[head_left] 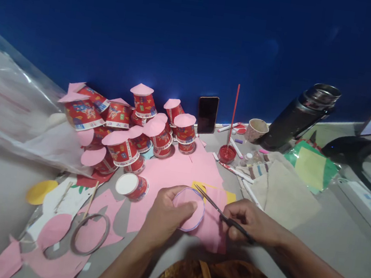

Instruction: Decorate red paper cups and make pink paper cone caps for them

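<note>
My left hand (168,214) pinches a pink paper circle (191,219) with a blue outline, thumb on top of it. My right hand (246,220) is wrapped round the handles of a pair of dark scissors (212,200). The blades are slightly apart and point up and left, beside the circle's upper right edge. Beneath lie pink paper (214,234) and a strip of yellow paper (230,198). Left of my left hand, a red paper cup with a white lid (127,184) lies tilted on its side.
Several red cups with pink paper tops (122,149) stand at the back left. A roll of tape (106,238) lies on pink scraps. Behind are a phone (207,114), a red paint pot (227,154), markers and a dark flask (293,121). A power strip (367,211) is far right.
</note>
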Available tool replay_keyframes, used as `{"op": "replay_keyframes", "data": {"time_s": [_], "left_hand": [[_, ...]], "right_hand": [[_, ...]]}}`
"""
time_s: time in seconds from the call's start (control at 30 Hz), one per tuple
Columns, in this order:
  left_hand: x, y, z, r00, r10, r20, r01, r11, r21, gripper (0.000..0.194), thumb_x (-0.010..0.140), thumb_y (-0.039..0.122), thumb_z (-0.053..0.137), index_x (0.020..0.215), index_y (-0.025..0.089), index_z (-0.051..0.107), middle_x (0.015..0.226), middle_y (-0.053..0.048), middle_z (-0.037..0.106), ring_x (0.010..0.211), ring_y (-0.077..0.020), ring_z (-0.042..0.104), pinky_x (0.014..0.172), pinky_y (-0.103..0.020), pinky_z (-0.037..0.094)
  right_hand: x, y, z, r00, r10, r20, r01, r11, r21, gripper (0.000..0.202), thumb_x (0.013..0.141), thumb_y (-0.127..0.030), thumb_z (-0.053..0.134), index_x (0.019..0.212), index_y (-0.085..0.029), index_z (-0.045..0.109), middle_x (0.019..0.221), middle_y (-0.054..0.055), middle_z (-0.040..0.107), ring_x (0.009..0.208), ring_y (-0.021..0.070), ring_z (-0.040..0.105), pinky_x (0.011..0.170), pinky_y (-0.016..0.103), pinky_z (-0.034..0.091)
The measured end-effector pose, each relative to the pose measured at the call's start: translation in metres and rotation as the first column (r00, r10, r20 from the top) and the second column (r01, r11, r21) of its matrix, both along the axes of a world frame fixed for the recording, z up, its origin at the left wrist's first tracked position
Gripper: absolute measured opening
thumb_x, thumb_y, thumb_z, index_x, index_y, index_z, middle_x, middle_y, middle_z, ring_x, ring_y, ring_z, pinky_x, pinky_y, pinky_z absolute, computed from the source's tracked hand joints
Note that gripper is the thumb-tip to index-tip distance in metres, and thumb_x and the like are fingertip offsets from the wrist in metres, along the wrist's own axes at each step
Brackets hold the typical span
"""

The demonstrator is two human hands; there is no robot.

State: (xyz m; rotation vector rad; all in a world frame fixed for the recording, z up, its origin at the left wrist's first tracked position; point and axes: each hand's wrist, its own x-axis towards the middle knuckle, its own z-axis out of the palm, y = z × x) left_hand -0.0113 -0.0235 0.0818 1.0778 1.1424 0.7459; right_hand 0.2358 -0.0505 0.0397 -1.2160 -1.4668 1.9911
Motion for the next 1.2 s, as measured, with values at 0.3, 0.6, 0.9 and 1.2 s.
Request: {"op": "replay_keyframes", "data": {"time_s": [0.3, 0.6, 0.9, 1.2], "left_hand": [[0.0024, -0.0021, 0.0025, 0.999, -0.003, -0.032, 0.002, 0.999, -0.032, 0.023, 0.069, 0.032, 0.076, 0.081, 0.013, 0.076, 0.071, -0.001, 0.068, 0.065, -0.0144, 0.055, 0.062, -0.024, 0.045], [0.0032, -0.0021, 0.0016, 0.999, -0.038, -0.033, 0.036, 0.998, -0.044, 0.026, 0.071, 0.032, 0.074, 0.087, 0.012, 0.076, 0.074, -0.003, 0.069, 0.064, -0.0154, 0.056, 0.062, -0.026, 0.045], [0.0039, -0.0021, 0.0019, 0.999, -0.031, -0.044, 0.029, 0.999, -0.044, 0.028, 0.07, 0.034, 0.076, 0.087, 0.012, 0.077, 0.077, -0.005, 0.069, 0.066, -0.0171, 0.057, 0.063, -0.027, 0.045], [0.0025, -0.0019, -0.0008, 0.998, -0.059, -0.013, 0.058, 0.996, -0.068, 0.03, 0.071, 0.035, 0.076, 0.091, 0.012, 0.078, 0.08, -0.005, 0.07, 0.067, -0.017, 0.057, 0.065, -0.028, 0.046]], "right_hand": [[-0.0036, -0.0036, 0.0004, 0.998, 0.003, 0.07, -0.003, 1.0, -0.002, 0.067, 0.061, -0.078, 0.085, 0.069, -0.016, 0.059, 0.055, -0.008, 0.041, 0.051, 0.0064, 0.032, 0.048, 0.022, 0.021], [-0.0055, -0.0057, 0.0013, 0.994, 0.001, 0.11, -0.002, 1.0, 0.013, 0.058, 0.066, -0.069, 0.084, 0.07, -0.017, 0.059, 0.055, -0.007, 0.047, 0.052, 0.0076, 0.036, 0.049, 0.022, 0.026], [-0.0066, -0.0063, -0.0017, 0.99, -0.02, 0.14, 0.014, 0.999, 0.041, 0.055, 0.067, -0.067, 0.084, 0.065, -0.018, 0.058, 0.053, -0.007, 0.044, 0.051, 0.0078, 0.034, 0.048, 0.022, 0.025], [-0.005, -0.0062, -0.002, 0.992, -0.02, 0.126, 0.017, 0.999, 0.031, 0.054, 0.069, -0.065, 0.083, 0.064, -0.018, 0.058, 0.051, -0.007, 0.045, 0.05, 0.0081, 0.034, 0.048, 0.022, 0.026]]}}
